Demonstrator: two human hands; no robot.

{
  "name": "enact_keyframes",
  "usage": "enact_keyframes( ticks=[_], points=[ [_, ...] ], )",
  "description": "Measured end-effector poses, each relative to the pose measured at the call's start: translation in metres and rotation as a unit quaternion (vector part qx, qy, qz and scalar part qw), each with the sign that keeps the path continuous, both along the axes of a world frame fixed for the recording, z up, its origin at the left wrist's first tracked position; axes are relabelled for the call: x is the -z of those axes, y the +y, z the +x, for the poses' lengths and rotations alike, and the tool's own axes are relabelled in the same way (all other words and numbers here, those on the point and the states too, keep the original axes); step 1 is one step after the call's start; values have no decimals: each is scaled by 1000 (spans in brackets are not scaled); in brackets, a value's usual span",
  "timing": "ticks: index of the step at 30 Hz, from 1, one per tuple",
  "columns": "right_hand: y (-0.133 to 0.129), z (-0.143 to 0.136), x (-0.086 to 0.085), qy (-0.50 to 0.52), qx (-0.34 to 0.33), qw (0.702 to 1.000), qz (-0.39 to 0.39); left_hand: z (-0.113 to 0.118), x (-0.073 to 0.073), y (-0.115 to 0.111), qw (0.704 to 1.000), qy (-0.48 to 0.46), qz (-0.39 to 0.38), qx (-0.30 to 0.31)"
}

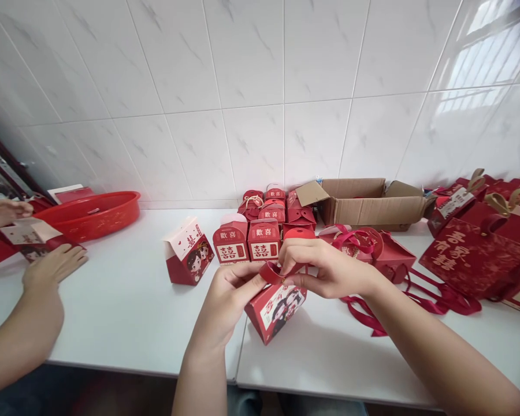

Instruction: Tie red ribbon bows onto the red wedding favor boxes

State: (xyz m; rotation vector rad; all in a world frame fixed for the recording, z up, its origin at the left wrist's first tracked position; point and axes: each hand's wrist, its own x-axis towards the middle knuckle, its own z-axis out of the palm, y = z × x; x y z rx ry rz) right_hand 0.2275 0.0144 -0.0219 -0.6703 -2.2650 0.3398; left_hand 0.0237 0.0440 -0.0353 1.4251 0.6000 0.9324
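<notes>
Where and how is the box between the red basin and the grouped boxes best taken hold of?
Probably pinch its sloping sides near the top, from above: this box stands upright, narrows upward, and has other boxes close on its right.

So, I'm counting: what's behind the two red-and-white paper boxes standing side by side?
Behind both red-and-white boxes, more red paper boxes show their upper parts; their lower parts are covered.
</notes>
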Motion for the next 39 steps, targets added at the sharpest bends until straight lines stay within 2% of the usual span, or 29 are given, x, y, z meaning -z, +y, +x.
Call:
enact_keyframes(
  ticks=[7,15,22,26,31,39],
  points=[
    [-3,1,-2,7,-4,1000,20,-1,-4,-6,1000,-7,7,16],
    [-15,-5,-7,-24,9,991,131,-10,-11,-18,999,7,20,33],
    [-26,-9,-12,-41,32,979,196,-12,-15,-27,998,34,53,-21],
    [-29,-10,-15,-66,55,971,225,-10,-16,-31,996,36,72,-31],
    [-34,-10,-15,-79,58,970,224,-4,-14,-38,991,41,75,-104],
    [-35,-9,-11,-86,46,972,212,-4,-17,-43,989,71,65,-115]
  ],
)
